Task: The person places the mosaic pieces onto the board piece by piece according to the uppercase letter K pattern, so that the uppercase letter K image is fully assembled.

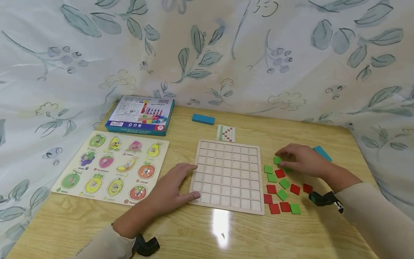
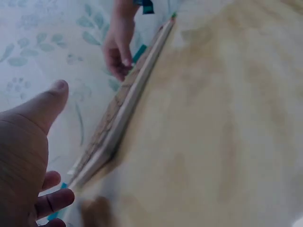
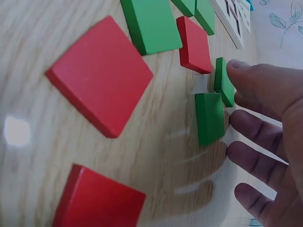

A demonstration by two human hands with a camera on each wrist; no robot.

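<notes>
Nearest: glossy light-brown wood-grain table [image 1: 181, 233], left forearm in a beige sleeve [image 1: 105, 244] with a black wrist device [image 1: 147, 246] on it. Left hand [image 1: 173, 189]: relaxed, thumb and fingertips at the left edge of the pale wooden square grid board [image 1: 227, 172], nothing grasped. Board lies flat, mid-table. Right of it: loose flat red square tiles [image 1: 274, 208] and flat green square tiles [image 1: 295, 208], mixed, mostly apart. Left of it, beyond the left hand: cream fruit-picture puzzle board [image 1: 164, 144]. Right hand [image 1: 300, 160] is over the far end of the tiles, fingers loosely bent and spread, grip released; thumb is right at a green tile, can't tell if it touches. Blue rectangular block [image 1: 322, 153] just past that hand. Further: small printed grid card [image 1: 226, 133] by the board's far edge, second blue block [image 1: 203, 119], blue-and-white printed cardboard box [image 1: 139, 115] at far left. Leaf-patterned pale cloth [image 1: 200, 72] behind everything.
</notes>
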